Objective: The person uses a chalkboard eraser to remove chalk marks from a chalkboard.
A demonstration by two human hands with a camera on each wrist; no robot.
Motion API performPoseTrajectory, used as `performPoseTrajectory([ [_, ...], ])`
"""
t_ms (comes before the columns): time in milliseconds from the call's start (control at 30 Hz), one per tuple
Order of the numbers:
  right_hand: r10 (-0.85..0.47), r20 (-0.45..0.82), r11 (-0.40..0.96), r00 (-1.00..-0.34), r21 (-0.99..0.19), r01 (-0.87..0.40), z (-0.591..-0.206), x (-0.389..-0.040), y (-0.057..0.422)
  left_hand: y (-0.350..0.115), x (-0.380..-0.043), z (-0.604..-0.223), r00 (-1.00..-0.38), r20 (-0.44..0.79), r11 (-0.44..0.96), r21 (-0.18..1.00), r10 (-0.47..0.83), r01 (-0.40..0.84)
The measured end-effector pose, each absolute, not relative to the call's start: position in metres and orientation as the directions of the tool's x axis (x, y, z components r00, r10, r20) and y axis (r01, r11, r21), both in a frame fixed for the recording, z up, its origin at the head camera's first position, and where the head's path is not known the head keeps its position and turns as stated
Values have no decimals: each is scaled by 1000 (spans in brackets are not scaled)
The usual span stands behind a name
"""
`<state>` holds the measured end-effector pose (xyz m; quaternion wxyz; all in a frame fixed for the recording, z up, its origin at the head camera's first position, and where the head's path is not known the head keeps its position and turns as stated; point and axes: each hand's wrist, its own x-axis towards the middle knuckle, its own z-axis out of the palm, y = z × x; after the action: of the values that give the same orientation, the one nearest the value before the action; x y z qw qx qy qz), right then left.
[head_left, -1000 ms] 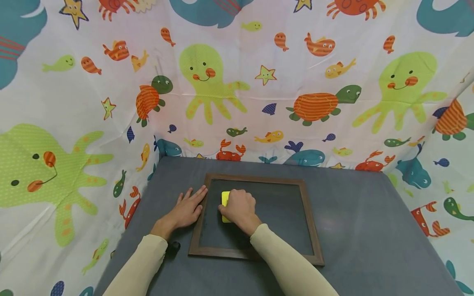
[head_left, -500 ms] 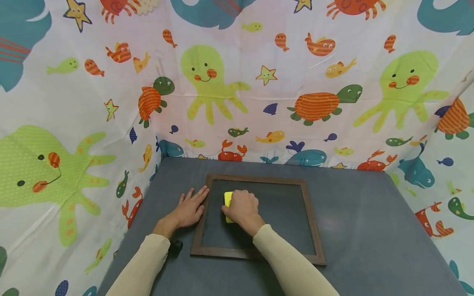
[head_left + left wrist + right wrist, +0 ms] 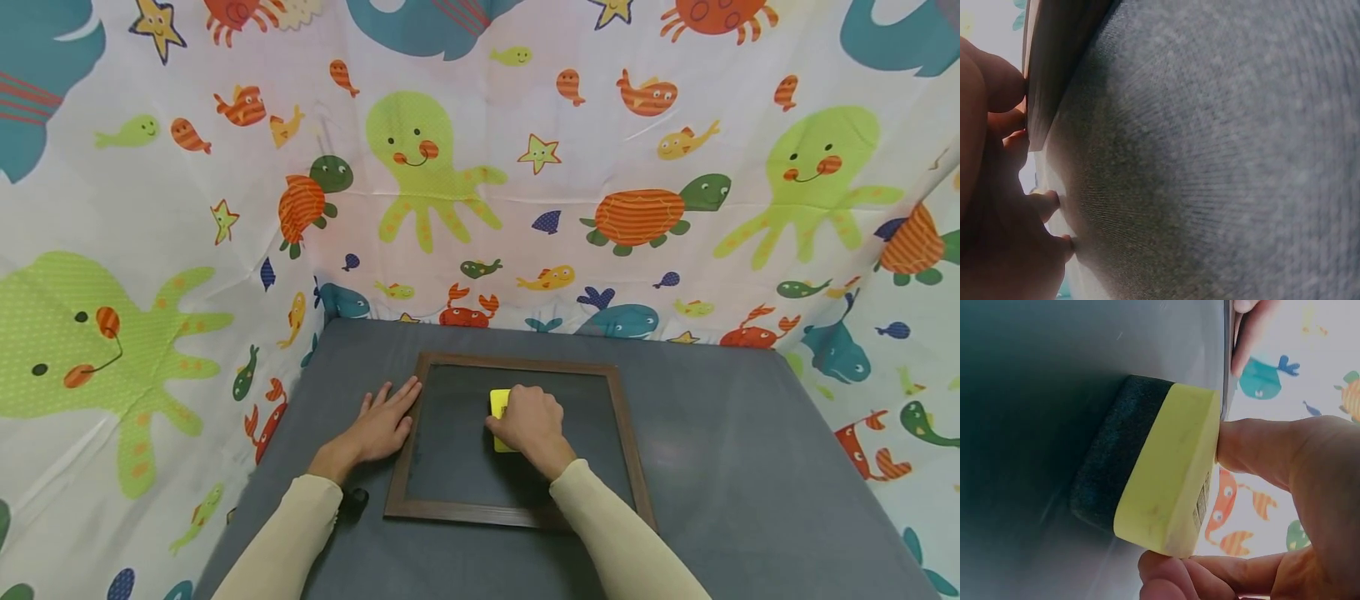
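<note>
Remotely, I look over a grey counter (image 3: pixel 712 433) carrying a wood-framed blackboard (image 3: pixel 461 442). The left hand (image 3: pixel 378 425) lies flat, fingers spread at the frame's left edge, presumably to steady it. The right hand (image 3: pixel 531 423) grips a yellow eraser (image 3: pixel 1154 462) between thumb and fingers, likely for firm pressure. The eraser is near the board's middle, dark face toward it, long axis running from near to far.
</note>
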<state>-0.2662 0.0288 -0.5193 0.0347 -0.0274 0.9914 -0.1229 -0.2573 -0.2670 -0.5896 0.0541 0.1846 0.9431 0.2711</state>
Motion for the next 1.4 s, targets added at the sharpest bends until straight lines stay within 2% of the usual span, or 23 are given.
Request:
performPoseTrajectory([
  [300,5,-68,970,-998,-243,22,-520,-265,77,-262,-254,-576,-930,-65,828,482,362,289],
  [833,93,-102,964,-990,-241,116,-518,-260,156,-263,-255,-579,-936,-74,846,456,345,276],
  [1033,109,-117,962,-987,-237,135,-519,-259,166,-263,-252,-578,-936,-74,844,461,345,275],
  [1400,77,-86,968,-993,-233,96,-519,-257,163,-265,-252,-581,-935,-46,818,501,351,283],
])
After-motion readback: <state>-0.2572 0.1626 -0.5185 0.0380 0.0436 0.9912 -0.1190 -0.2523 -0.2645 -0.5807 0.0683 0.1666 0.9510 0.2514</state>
